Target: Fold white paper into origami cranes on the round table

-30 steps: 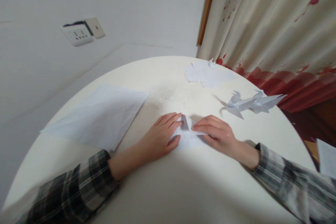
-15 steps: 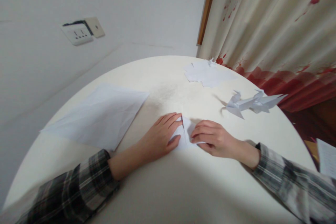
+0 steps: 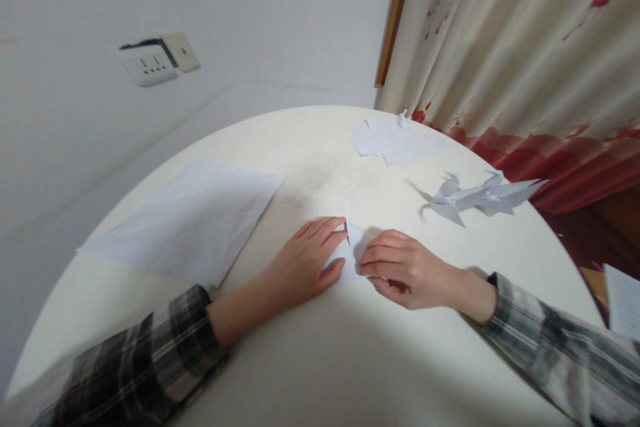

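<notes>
Nearest me, bare bench [image 3: 310, 360] runs up between two plaid sleeves. Ahead, my left hand [image 3: 313, 257] lies palm down, its grip loose and flattened, fingers covering one side of a small folded paper [image 3: 351, 265]. My right hand [image 3: 409, 268] meets the other side with curled fingers; whether that grip pinches or only presses, I can't make out. The folded paper sits on the bench between the hands, with a narrow slit near its top.

I judge it nearly weightless, crisp along its creases yet easily crumpled or torn, and apt to slide. I'd hold it flat with fingertips near the folded edges, away from the slit.

Farther off, a large sheet [image 3: 195, 227] lies left, two paper birds [image 3: 460, 199] right, and ragged-edged paper [image 3: 395, 145] beyond.
</notes>
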`<action>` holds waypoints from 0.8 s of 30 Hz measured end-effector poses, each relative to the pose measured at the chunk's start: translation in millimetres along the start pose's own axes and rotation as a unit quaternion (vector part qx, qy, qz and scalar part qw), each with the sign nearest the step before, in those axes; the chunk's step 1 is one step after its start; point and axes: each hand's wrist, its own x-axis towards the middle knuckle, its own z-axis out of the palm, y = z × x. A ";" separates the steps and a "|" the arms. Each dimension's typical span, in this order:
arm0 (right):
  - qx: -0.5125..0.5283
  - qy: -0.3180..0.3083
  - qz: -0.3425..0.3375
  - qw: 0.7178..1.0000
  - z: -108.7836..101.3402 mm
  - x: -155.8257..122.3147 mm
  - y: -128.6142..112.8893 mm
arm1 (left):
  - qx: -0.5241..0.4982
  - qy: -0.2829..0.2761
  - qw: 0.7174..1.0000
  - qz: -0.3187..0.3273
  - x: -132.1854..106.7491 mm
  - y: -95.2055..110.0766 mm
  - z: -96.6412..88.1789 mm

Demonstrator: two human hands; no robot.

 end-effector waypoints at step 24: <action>-0.018 -0.022 -0.037 0.999 1.9 -1.1 -0.2 | -0.014 -0.017 1.000 -0.008 1.0 -1.1 0.1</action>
